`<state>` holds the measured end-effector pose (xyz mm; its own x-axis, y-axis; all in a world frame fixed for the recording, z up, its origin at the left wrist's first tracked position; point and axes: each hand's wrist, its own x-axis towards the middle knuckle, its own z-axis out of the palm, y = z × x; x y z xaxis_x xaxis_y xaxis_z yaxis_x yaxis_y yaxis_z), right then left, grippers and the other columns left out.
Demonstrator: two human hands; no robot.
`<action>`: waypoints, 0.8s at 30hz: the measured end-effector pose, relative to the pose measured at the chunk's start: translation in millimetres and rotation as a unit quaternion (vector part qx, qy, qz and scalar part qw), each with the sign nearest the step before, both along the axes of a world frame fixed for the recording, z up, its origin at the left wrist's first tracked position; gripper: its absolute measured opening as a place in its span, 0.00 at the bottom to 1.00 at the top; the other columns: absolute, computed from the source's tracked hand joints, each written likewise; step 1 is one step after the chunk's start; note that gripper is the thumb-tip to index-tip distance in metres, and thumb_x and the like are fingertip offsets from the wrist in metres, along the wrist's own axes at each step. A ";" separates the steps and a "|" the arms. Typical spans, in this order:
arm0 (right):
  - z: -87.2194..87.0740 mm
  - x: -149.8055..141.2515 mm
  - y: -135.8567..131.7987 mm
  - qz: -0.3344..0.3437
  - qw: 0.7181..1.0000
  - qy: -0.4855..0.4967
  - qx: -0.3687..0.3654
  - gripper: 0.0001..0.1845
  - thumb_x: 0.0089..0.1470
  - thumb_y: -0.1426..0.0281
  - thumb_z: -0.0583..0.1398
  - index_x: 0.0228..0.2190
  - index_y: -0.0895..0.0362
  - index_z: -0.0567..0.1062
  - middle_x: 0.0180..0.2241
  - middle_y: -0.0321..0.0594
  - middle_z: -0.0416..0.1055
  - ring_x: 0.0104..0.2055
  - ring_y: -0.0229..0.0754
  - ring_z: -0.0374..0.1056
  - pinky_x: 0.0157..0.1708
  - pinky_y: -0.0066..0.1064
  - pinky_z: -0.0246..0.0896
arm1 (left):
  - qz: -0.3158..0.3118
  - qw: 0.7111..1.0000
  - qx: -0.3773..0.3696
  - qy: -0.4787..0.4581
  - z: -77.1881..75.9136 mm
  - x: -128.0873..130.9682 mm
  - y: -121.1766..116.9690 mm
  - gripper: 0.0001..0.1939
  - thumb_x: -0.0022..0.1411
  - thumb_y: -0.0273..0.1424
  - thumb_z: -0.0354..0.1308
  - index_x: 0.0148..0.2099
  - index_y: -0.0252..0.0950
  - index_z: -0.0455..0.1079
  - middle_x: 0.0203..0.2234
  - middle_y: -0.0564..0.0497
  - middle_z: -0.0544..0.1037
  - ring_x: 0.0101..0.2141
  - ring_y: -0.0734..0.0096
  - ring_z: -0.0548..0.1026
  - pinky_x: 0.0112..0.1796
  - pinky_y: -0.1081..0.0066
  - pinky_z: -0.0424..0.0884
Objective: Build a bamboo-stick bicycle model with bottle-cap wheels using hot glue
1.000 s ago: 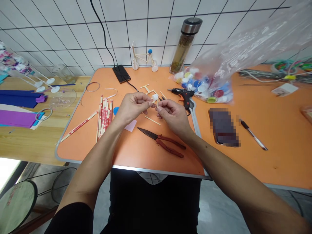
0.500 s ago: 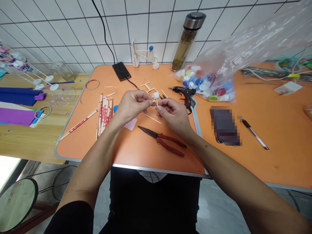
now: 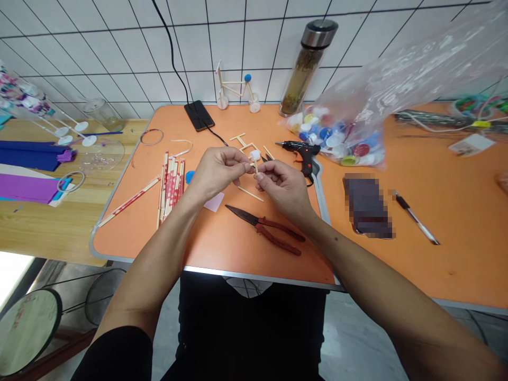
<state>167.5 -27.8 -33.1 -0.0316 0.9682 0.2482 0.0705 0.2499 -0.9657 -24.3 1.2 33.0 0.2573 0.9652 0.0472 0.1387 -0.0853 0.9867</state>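
My left hand (image 3: 218,172) and my right hand (image 3: 281,188) meet above the orange table (image 3: 130,238). Their fingertips pinch a thin wooden stick (image 3: 256,168) topped by a small white plastic cap (image 3: 254,155). The fingers partly hide the stick, so I cannot tell exactly which hand grips which part. Just behind the cap lies a small frame of glued wooden sticks (image 3: 246,142). A loose stick (image 3: 250,193) lies below my hands, and red-handled pliers (image 3: 264,227) rest nearer the table edge.
A hot glue gun (image 3: 299,151) lies right of my hands, beside a plastic bag of bottle caps (image 3: 337,135). Red-wrapped chopsticks (image 3: 170,188) lie to the left. A small wooden bicycle model (image 3: 236,87) and a metal-capped glass bottle (image 3: 305,69) stand behind.
My hands stay together on the stick and cap with no clear shift in grip. The whole scene sits slightly differently because the head camera has moved a little.
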 end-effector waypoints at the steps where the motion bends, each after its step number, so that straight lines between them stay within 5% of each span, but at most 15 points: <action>1: -0.1 0.1 0.0 -0.001 1.000 -0.001 0.000 0.15 0.61 0.54 0.72 0.39 0.52 0.82 0.31 0.35 0.77 0.31 0.40 0.74 0.35 0.35 0.73 | 0.000 1.000 0.000 -0.001 -0.3 -0.1 0.2 0.04 0.55 0.29 0.73 0.32 0.34 0.83 0.31 0.45 0.89 0.22 0.77 0.75 0.24 0.75 0.71; 24: -1.7 0.3 0.2 0.000 1.000 0.003 0.002 0.10 0.61 0.59 0.71 0.38 0.53 0.83 0.29 0.34 0.77 0.30 0.39 0.74 0.34 0.33 0.73 | -0.004 1.000 0.004 0.008 -1.5 -0.6 0.7 0.02 0.57 0.27 0.71 0.33 0.33 0.83 0.30 0.46 0.88 0.22 0.78 0.74 0.25 0.75 0.70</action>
